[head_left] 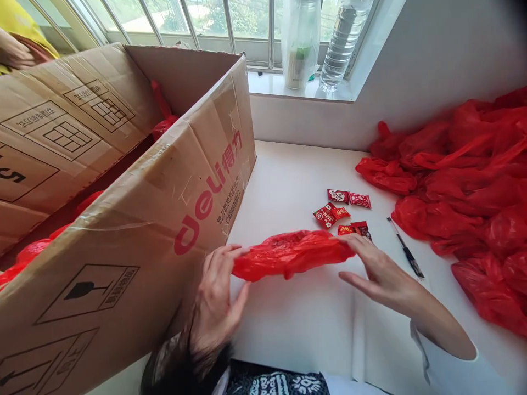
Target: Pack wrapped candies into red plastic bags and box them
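Because my left hand (pixel 218 299) and right hand (pixel 379 274), both spread wide, only touch the red bag (pixel 293 255), it could slip away.

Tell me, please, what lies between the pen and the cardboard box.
In the head view, small red packets lie between the pen and cardboard box; a red bag, between left hand and right hand, is nearer the camera.

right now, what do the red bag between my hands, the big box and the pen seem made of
Red bag: likely glossy plastic film, by its crinkles and highlights.
Box: matte brown cardboard, by its printed panels and worn edges.
Pen: probably smooth plastic, given its clear-looking section; black part perhaps rubber.
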Demonstrator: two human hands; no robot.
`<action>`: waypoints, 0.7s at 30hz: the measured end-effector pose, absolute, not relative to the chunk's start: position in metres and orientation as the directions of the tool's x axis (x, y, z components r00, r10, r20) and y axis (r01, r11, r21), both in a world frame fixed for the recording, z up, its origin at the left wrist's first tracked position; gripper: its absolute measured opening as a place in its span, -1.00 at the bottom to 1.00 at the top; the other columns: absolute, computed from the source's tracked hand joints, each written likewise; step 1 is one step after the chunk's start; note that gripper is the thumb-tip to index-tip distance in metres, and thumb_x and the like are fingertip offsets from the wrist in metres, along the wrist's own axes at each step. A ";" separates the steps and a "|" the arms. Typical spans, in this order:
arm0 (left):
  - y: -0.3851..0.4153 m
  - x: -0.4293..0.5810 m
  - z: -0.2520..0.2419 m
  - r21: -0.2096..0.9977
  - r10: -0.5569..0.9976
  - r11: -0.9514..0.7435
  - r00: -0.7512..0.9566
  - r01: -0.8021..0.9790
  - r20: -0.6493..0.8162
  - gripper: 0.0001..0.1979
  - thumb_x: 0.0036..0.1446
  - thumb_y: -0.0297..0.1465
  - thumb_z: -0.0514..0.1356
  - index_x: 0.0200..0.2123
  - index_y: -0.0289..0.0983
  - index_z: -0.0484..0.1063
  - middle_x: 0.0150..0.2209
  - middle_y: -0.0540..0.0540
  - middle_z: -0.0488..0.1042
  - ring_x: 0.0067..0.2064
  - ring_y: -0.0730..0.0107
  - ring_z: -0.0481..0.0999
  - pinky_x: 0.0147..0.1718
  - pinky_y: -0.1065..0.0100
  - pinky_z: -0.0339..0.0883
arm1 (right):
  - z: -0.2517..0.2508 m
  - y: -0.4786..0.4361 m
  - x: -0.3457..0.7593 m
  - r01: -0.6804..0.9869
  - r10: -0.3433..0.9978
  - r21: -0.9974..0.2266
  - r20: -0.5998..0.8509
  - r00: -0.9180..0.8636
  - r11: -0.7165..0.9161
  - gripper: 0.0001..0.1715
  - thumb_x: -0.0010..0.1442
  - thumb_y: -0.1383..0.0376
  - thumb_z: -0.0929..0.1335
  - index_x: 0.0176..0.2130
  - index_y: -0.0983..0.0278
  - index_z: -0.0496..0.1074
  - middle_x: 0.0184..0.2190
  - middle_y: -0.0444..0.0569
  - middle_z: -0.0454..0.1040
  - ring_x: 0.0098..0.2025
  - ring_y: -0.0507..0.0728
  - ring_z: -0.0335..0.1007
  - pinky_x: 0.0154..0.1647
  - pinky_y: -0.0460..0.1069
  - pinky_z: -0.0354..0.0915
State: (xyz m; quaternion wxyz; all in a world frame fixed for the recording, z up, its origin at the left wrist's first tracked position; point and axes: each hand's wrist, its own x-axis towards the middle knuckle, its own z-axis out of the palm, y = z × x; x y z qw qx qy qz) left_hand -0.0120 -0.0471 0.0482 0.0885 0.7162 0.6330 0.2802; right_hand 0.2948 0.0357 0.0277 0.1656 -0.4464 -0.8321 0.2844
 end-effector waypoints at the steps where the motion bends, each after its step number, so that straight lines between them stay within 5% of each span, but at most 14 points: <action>1: -0.045 -0.005 0.051 0.455 0.949 -0.251 0.125 0.854 0.289 -0.60 0.12 -0.53 0.10 0.05 -0.26 0.29 0.09 -0.18 0.38 0.16 0.12 0.30 0.10 0.11 0.28 | 0.031 0.034 0.287 0.636 0.812 -0.584 0.070 -0.579 0.504 -0.40 0.21 0.22 0.32 0.21 0.13 0.17 0.17 0.10 0.27 0.18 0.29 0.18 0.08 0.21 0.27; 3: -0.036 0.009 0.054 0.369 0.914 -0.381 0.287 0.848 0.285 -0.52 0.17 -0.49 0.12 0.18 -0.27 0.19 0.24 -0.24 0.23 0.30 -0.01 0.07 0.21 -0.04 0.13 | 0.039 0.036 0.268 0.581 0.747 -0.549 0.127 -0.652 0.601 -0.37 0.16 0.17 0.38 0.19 0.15 0.21 0.25 0.11 0.15 0.27 0.33 0.01 0.18 0.26 0.14; 5: -0.025 0.019 0.052 0.276 0.884 -0.443 0.365 0.853 0.292 -0.52 0.21 -0.43 0.13 0.19 -0.31 0.18 0.18 -0.28 0.32 0.24 -0.06 0.19 0.15 -0.07 0.21 | 0.046 0.039 0.246 0.549 0.722 -0.556 0.142 -0.677 0.624 -0.65 0.16 0.14 0.40 -0.07 0.21 0.36 0.07 0.10 0.34 0.12 0.30 0.18 0.12 0.21 0.15; 8: -0.011 0.022 0.042 0.218 0.875 -0.452 0.381 0.865 0.300 -0.71 0.25 -0.44 0.06 0.02 -0.35 0.35 -0.19 -0.21 0.55 -0.15 0.08 0.51 -0.17 0.11 0.41 | 0.049 0.041 0.222 0.571 0.788 -0.616 0.139 -0.600 0.543 -0.85 0.16 0.35 0.33 -0.43 0.24 0.25 -0.41 -0.06 0.38 -0.30 0.14 0.22 -0.19 0.06 0.18; 11: -0.011 0.013 0.036 0.252 0.863 -0.467 0.376 0.847 0.337 -0.83 0.27 -0.40 0.06 -0.16 -0.31 0.43 -0.39 -0.07 0.53 -0.38 0.28 0.52 -0.41 0.32 0.39 | 0.044 0.038 0.215 0.579 0.858 -0.685 0.135 -0.496 0.442 -0.81 0.04 0.49 0.25 -0.48 0.24 0.14 -0.55 -0.16 0.21 -0.48 0.04 0.06 -0.42 -0.04 0.03; 16: -0.023 -0.009 0.045 0.549 0.899 -0.403 0.204 0.732 0.387 -0.93 0.22 -0.42 0.21 -0.21 -0.17 0.43 -0.35 0.08 0.51 -0.37 0.55 0.48 -0.47 0.57 0.28 | 0.026 0.041 0.242 0.524 0.963 -0.824 0.095 -0.251 0.218 -0.82 0.20 0.38 0.16 -0.45 0.23 0.14 -0.59 -0.20 0.14 -0.54 0.01 0.06 -0.54 -0.10 0.04; 21: -0.026 -0.025 0.059 0.861 0.936 -0.325 0.263 0.391 0.233 -0.96 0.26 -0.42 0.12 -0.29 -0.21 0.33 -0.40 0.01 0.36 -0.35 0.44 0.36 -0.34 0.40 0.28 | 0.024 0.046 0.267 0.437 0.992 -0.896 0.025 -0.122 0.076 -0.78 0.17 0.43 0.18 -0.20 0.20 0.27 -0.41 -0.15 0.36 -0.44 0.04 0.29 -0.48 -0.10 0.23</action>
